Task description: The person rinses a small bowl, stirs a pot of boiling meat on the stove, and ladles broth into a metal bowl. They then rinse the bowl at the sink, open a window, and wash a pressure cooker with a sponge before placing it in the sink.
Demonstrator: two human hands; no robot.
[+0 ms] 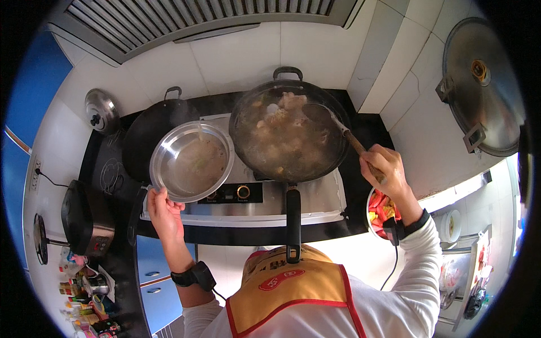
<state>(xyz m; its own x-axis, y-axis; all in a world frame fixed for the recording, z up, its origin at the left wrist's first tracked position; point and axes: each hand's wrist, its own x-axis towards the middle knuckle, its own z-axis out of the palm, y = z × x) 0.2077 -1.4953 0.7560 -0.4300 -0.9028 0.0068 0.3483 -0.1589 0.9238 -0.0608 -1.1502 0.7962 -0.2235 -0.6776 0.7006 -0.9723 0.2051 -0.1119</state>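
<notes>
My left hand (162,211) grips the rim of a stainless steel basin (169,148), held over the left part of the cooktop (270,207). Cloudy brownish liquid lies in the basin. My right hand (382,169) is closed round the wooden handle of a ladle or spatula (357,143). Its dark head rests at the right side of a large wok (291,175), partly in the liquid. Pale chunks that look like meat (291,101) sit in murky, steaming broth there. The wok's long black handle (293,224) points toward my apron.
A second dark wok (143,126) stands at the left behind the basin. A rice cooker (88,219) and a small steel lid (101,112) are farther left. Below my right hand is a container of cut red and yellow vegetables (382,209). A large lid (482,88) hangs on the right wall.
</notes>
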